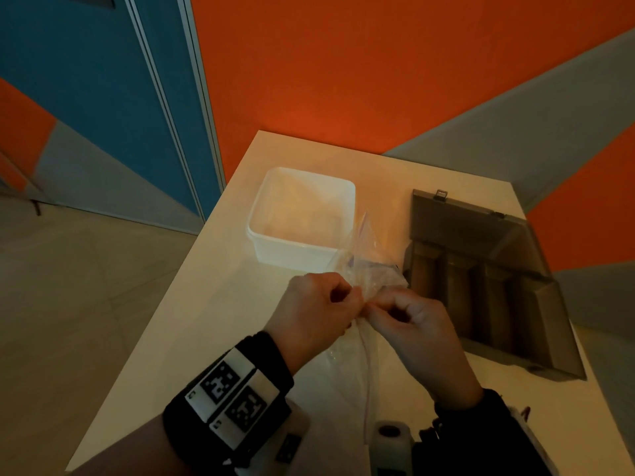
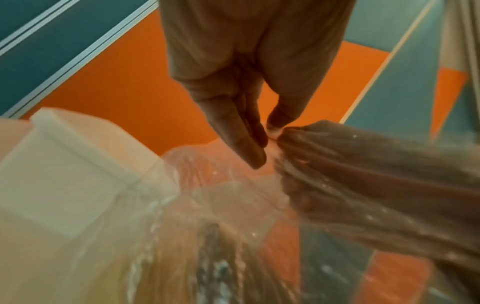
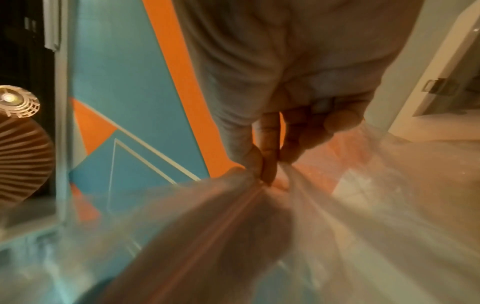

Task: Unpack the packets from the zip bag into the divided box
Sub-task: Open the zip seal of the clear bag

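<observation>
From the head view, both hands, left hand point(image 1: 319, 304) and right hand point(image 1: 415, 324), pinch the clear zip bag point(image 1: 364, 269) just beside the open divided box point(image 1: 488, 286), and each wrist view shows fingertips nipping its plastic edge.

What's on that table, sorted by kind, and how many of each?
Clear zip bag, pinched by the left hand and the right hand: 1
White tub: 1
Grey divided box, lid open: 1
Total: 3. Packets inside the bag are too blurred to count.
</observation>
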`<state>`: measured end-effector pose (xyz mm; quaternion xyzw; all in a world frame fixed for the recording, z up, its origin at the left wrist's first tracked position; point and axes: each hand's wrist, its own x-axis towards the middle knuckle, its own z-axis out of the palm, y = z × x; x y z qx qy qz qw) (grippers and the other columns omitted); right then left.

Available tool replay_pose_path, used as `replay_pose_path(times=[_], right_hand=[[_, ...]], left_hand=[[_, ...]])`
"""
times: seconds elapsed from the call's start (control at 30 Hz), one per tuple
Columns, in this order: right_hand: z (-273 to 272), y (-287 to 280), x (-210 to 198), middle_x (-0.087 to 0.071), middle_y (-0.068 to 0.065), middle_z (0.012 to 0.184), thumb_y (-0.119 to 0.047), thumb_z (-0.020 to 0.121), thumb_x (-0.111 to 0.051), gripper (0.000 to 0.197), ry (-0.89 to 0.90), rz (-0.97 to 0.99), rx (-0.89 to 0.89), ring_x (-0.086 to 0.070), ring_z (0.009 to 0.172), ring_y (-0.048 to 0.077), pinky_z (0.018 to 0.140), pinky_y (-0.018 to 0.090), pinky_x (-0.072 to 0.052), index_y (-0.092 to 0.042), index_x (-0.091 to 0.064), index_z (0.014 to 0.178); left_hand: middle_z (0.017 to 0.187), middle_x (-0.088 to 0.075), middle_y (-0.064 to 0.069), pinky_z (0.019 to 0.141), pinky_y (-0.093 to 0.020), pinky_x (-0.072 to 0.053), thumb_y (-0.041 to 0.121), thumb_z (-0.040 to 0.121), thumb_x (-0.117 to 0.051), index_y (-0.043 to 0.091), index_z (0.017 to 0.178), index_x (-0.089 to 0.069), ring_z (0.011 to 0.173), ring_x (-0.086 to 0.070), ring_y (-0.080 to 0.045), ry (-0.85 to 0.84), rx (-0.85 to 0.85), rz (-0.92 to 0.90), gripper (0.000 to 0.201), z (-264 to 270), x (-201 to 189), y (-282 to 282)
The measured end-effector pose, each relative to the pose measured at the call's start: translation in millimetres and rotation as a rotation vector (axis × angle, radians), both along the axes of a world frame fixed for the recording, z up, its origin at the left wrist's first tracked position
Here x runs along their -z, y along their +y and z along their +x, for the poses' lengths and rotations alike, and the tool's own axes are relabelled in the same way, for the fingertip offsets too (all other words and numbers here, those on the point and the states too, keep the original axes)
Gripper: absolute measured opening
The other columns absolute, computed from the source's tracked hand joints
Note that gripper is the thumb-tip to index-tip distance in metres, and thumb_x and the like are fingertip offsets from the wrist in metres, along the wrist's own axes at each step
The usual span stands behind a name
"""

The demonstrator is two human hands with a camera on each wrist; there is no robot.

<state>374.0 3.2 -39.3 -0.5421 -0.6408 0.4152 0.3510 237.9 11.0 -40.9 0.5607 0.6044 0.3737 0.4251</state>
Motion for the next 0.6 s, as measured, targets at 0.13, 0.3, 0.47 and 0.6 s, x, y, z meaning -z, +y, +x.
replay_pose_path(times=[0.13,0.3,0.47,0.6], right_hand=[[-3.6,1.8,0.5,-0.058,-0.011,0.071,-0.022,0.075,-0.065,0.013,-0.085,0.08,0.056,-0.052,0.068,0.002,0.059,0.01,-0.04,-0.02,-0.062,0.063],[2.1,10.6,-4.6,-0.058,-0.017,0.075,-0.02,0.08,-0.063,0.021,-0.13,0.134,0.061,-0.053,0.076,-0.007,0.067,0.004,-0.041,-0.035,-0.057,0.067],[5.1,16.7,4.2,-0.067,0.005,0.081,-0.01,0.084,-0.058,0.014,0.175,-0.043,0.202,-0.057,0.078,0.018,0.076,0.034,-0.048,-0.014,-0.066,0.073],[-0.8,12.2,7.2,-0.065,0.007,0.068,-0.014,0.071,-0.059,0.01,0.778,-0.431,0.302,-0.061,0.066,0.019,0.064,0.032,-0.056,-0.008,-0.066,0.069]], left_hand=[[0.068,-0.068,-0.023,0.063,-0.04,-0.056,0.017,0.081,-0.053,-0.004,0.07,-0.064,0.063,-0.065,-0.033,0.078,0.051,0.113,0.026,-0.3,-0.3,1.2],[0.069,-0.064,-0.02,0.049,-0.015,-0.052,0.013,0.081,-0.056,-0.005,0.073,-0.065,0.056,-0.061,-0.019,-0.038,0.161,0.104,0.022,2.8,1.7,-1.6],[0.054,-0.061,-0.004,0.05,-0.014,-0.052,0.009,0.08,-0.055,0.0,0.064,-0.066,0.048,-0.057,-0.006,-0.216,0.062,-0.028,0.021,6.9,3.6,2.0],[0.041,-0.06,0.007,0.053,-0.019,-0.055,0.005,0.08,-0.054,0.006,0.058,-0.066,0.046,-0.058,-0.007,-0.405,0.003,-0.151,0.025,11.9,1.2,2.9]])
